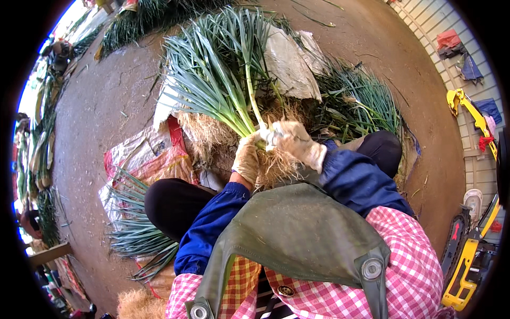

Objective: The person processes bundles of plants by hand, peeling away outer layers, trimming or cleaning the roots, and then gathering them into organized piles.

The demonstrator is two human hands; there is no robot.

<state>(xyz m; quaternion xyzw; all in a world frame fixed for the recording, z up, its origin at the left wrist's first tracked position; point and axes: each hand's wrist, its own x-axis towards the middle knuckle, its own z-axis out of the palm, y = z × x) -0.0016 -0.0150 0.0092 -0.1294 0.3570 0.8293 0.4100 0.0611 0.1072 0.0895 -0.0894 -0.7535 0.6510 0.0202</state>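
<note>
- Floor (122,95), brown, hard and gritty, strewn with thin leaf scraps.
- Apron (308,228), one, olive and smooth like rubber, spread over the lap, with two round metal eyelets near its lower corners; pink checked cloth (406,250) shows beside it.
- Green onion heaps, three close around the person: one far (212,64), one to the right (361,101), one near left (135,234). Their leaves are long, narrow and blue-green.
- Sleeves, two, dark blue cloth: the left one (212,223) reaches far and to the right, the right one (366,178) far and to the left.
- Sack (141,151), one, crinkled, white with red edges, lying left of the hands; a dirty white sheet (289,64) lies on the far side.
- Held bunch (239,114) of green onions, in the middle just beyond the apron, leaves fanning far and left, overlapping the far heap; its stalks cannot be counted surely.
- Hands, two, in soiled whitish gloves, meeting at the stalk bases. The left hand (246,159) points upward, fingers curled around the stalks. The right hand (292,139) comes across with bent fingers; blur hides whether they pinch anything.
- Roots (279,165), tan, shaggy and threadlike, hanging below the right hand.
</note>
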